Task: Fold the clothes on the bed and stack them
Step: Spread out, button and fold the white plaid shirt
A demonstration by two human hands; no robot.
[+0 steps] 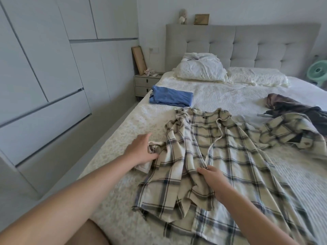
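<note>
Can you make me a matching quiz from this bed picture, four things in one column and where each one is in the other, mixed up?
Things:
1. blue garment
2. plaid shirt
3. dark garment
4. pillows

Places:
A. against the headboard
B. crumpled at the bed's right side
C. folded near the bed's left edge
D. spread out under both hands

Pairs: 1-C, 2-D, 3-B, 4-A

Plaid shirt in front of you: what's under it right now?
Under the plaid shirt only the white bedspread shows around its edges. Its left sleeve is folded over the body, gripped at the cuff by the left hand. Anything beneath the fabric is covered.
</note>
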